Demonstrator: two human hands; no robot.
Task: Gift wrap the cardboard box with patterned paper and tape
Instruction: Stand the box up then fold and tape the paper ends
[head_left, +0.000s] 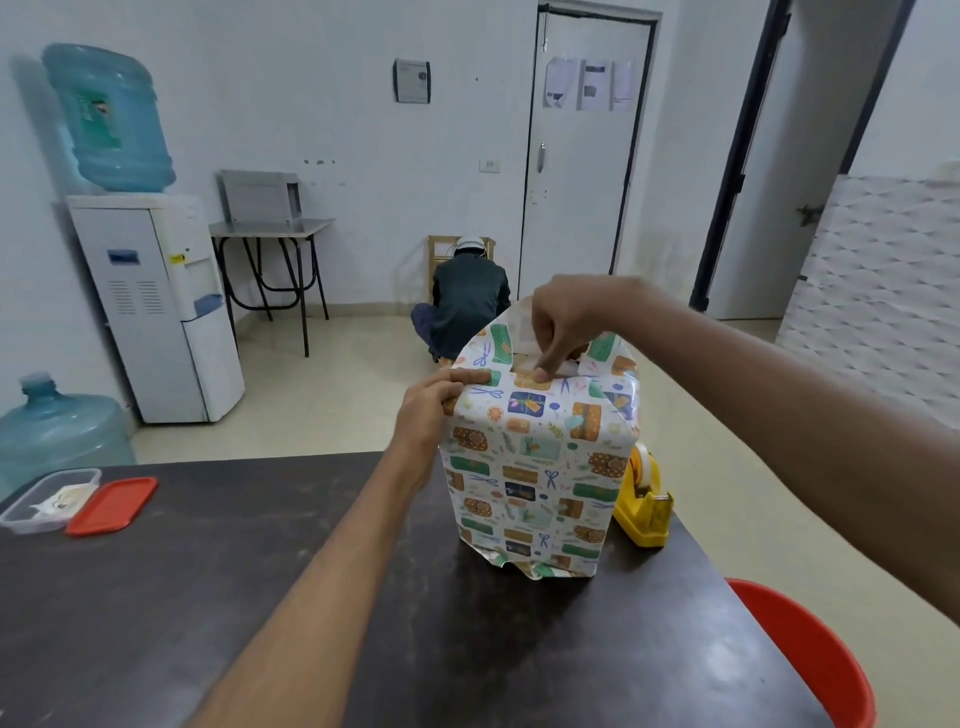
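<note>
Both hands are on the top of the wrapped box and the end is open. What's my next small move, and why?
Probably press the near flap down flat with the right hand while the left hand holds the corner. The patterned paper has side flaps standing up unfolded at the top, so the end isn't ready for tape. The tape dispenser stands just right of it.

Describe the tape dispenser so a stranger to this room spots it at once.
Start at the dark table in the foreground, where a tall gift-wrapped box stands near the right edge. The tape dispenser sits just right of that box, partly hidden behind it. It is the only yellow thing there, carrying a pale roll of tape.
</note>
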